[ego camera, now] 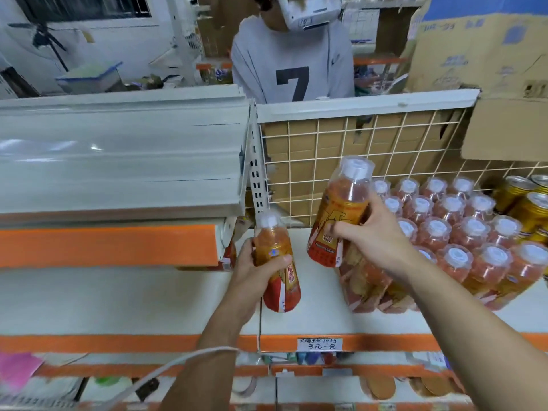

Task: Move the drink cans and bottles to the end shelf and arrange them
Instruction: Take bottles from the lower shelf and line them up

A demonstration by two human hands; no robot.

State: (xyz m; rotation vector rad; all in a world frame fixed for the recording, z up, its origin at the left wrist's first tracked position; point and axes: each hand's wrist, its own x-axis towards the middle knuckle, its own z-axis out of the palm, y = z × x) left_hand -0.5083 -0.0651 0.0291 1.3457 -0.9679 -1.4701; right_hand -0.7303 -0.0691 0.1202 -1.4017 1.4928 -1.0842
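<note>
My left hand [256, 269] grips an orange drink bottle [277, 262] with a white cap, held above the white shelf [311, 318]. My right hand [376, 235] grips a second orange bottle [341, 215], tilted and lifted beside a packed group of several like bottles [450, 232] standing on the right part of the shelf. Gold drink cans [530, 209] stand at the far right, behind the bottles. Another bottle [229, 256] shows partly under the upper left shelf.
An orange-edged upper shelf [112, 241] juts out on the left. A wire grid panel [370, 161] backs the shelf, with cardboard boxes [486, 48] behind it. A person in a grey shirt [292, 63] stands across the shelving. Lower shelves [296, 381] hold small goods.
</note>
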